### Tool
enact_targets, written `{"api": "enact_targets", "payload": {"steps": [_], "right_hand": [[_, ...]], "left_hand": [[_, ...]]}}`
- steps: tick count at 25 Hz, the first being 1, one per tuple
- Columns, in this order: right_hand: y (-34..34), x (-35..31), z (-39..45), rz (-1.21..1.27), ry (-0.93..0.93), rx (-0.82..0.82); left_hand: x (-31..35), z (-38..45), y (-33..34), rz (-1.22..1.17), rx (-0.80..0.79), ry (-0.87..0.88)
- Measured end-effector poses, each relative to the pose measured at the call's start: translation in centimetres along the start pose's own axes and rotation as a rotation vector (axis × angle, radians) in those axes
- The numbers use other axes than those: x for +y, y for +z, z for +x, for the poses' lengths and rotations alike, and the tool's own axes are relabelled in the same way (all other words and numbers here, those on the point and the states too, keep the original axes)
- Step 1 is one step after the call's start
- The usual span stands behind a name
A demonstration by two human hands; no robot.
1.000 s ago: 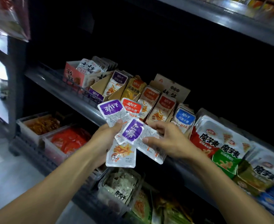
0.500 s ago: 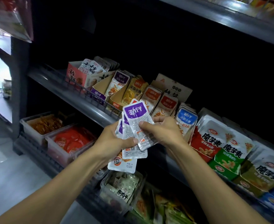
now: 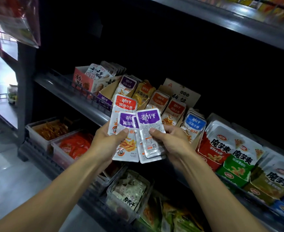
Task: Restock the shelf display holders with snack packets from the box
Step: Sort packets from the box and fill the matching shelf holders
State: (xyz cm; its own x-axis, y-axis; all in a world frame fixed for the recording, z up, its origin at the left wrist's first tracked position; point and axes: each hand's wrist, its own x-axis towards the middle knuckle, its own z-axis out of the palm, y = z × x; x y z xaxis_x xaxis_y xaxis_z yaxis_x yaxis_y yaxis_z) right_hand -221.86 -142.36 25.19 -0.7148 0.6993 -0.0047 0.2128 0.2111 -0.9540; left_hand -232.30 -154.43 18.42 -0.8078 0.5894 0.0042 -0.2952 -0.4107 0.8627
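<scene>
Left hand (image 3: 110, 144) closed around a fan of silvery foil snack packets, thumb pressed flat on the front of a purple-topped foil packet (image 3: 125, 136), remaining fingers wrapped behind; a red-topped foil packet (image 3: 125, 103) sticking up at 12 o'clock behind it in the same grip. Right hand (image 3: 169, 141) pinching a small stack of purple-topped packets shown back side out (image 3: 150, 134), thumb on the printed face, fingers curled behind. Both bundles touching edge to edge, upright, just in front of the grey metal shelf edge (image 3: 67, 91). Row of tilted brown cardboard display holders (image 3: 110, 90) on that shelf at 12 o'clock of the hands, loaded with purple, yellow, orange and blue-topped packets (image 3: 194, 124). Larger red and green snack bags (image 3: 221, 148) at 3 o'clock. Clear plastic bins of orange snacks (image 3: 45, 131) on the lower level at 9 o'clock. Supply box cannot be picked out
</scene>
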Motion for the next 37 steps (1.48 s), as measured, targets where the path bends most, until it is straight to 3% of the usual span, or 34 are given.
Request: {"api": "enact_targets", "payload": {"steps": [3, 5, 8, 11, 13, 16, 19, 21, 25, 28, 30, 34, 37], "right_hand": [[0.9, -0.1, -0.2, 0.081, -0.013, -0.04], [1.1, -0.4, -0.3, -0.017, -0.159, 0.052], [1.6, -0.8, -0.4, -0.458, -0.516, 0.224], [4.4, 0.2, -0.9, -0.985, -0.643, 0.11], [5.7, 1.0, -1.1, -1.093, -0.662, 0.014], [5.6, 0.4, -0.9, -1.011, -0.594, -0.093], [5.3, -0.5, -0.2, -0.551, -0.337, -0.14], [5.5, -0.7, -0.5, -0.341, -0.333, -0.103], [4.4, -1.1, -0.5, -0.109, -0.249, -0.196], [3.3, -1.4, 0.2, -0.145, -0.21, -0.239], [3.1, -1.3, 0.7, -0.122, -0.169, -0.19], [3.9, -0.9, 2.0, 0.244, -0.089, 0.013], [4.8, -1.3, 2.6, 0.211, -0.089, 0.006]], "left_hand": [[-0.2, 0.0, 0.1, -0.027, 0.057, 0.019], [-0.2, 0.1, 0.1, 0.08, 0.148, 0.08], [-0.2, 0.2, 0.4, 0.089, 0.217, 0.097], [0.3, -0.4, 1.6, -0.177, 0.088, 0.012], [0.7, -0.4, 1.7, -0.291, 0.036, -0.013], [1.1, 0.0, 0.7, -0.314, 0.02, 0.001], [1.0, 0.1, -0.4, -0.232, 0.128, 0.017], [1.0, -0.1, -0.7, -0.193, 0.161, 0.045], [1.5, -0.6, -1.5, -0.161, 0.059, 0.032], [1.9, -0.6, -2.0, -0.055, 0.003, -0.017], [2.0, -0.5, -2.1, -0.002, -0.009, 0.009], [1.8, -0.5, -1.8, -0.077, -0.038, 0.081], [1.8, 0.0, -2.1, -0.08, 0.021, 0.119]]}}
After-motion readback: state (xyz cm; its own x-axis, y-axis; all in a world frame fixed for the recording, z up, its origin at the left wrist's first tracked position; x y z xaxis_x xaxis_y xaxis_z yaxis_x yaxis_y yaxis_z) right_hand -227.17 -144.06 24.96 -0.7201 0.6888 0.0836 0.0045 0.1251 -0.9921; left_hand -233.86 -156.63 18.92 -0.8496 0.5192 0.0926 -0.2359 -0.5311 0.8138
